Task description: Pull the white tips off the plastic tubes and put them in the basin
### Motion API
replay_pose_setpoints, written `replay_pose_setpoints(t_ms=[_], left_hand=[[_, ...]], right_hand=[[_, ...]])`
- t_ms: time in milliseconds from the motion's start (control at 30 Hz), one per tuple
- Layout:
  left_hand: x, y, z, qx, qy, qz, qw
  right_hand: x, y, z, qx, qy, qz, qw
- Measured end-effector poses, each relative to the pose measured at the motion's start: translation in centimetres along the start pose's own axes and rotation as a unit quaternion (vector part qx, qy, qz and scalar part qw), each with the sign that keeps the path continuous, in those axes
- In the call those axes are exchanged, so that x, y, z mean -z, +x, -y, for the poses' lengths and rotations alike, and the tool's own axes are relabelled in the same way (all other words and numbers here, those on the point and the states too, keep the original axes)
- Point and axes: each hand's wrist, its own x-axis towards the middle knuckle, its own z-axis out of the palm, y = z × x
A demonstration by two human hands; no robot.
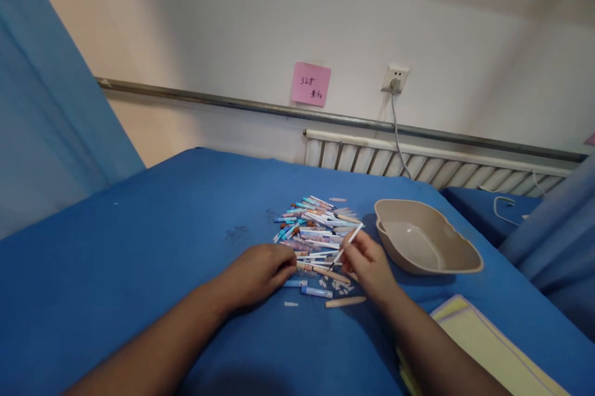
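At the near right corner of the tabletop (pixel 153 228), which is covered in blue, lies a flat yellow item (pixel 493 346), partly hidden by the right forearm. Both forearms enter from the near edge and angle inward towards the middle.

Nearest the hands lie 1 small white piece (pixel 290 304), 1 loose tan barrel (pixel 346 302) and 1 blue barrel (pixel 317 292), with a scatter of white fragments just beyond them.

Left hand (pixel 263 275): back uppermost, wrist low, fingers curled down at the near left margin of the heap. Thumb and fingertips are close together at the end of a second tan barrel; whether this grip has hold of it cannot be told.

Right hand (pixel 372 266): raised slightly, fingers bent and pointing left. Its grip is closed, pinching 1 thin white stick (pixel 356 233), which tilts with its dark end low and to the left.

Beyond the hands, the heap of pens and sticks (pixel 320 220) spreads near the middle of the tabletop. A beige basin (pixel 427 241) stands to its right, towards the right edge. Past the far edge are a radiator (pixel 357 157), a metal rail (pixel 232 105) and a pink note (pixel 310 84).
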Motion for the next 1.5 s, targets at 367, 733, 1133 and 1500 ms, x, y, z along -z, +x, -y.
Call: replay_pose_setpoints(t_ms=[367,733,1133,1500], left_hand=[[-0.2,0.2,-0.5,0.001,-0.016,0.012,1.000],[-1.5,1.0,-0.5,-0.072,0.012,-0.021,0.997],[-3.6,3.8,-2.7,-0.126,0.133,0.012,0.983],[-4.2,3.8,-2.6,-0.139,0.206,0.005,0.969]], right_hand=[[0.0,1.0,-1.1,-0.056,0.127,-0.017,0.990],[-0.3,0.8,-2.3,0.002,-0.057,0.010,0.998],[-0.2,1.5,-2.5,0.015,-0.051,-0.023,0.998],[-0.5,1.8,-3.2,0.000,-0.029,-0.025,0.999]])
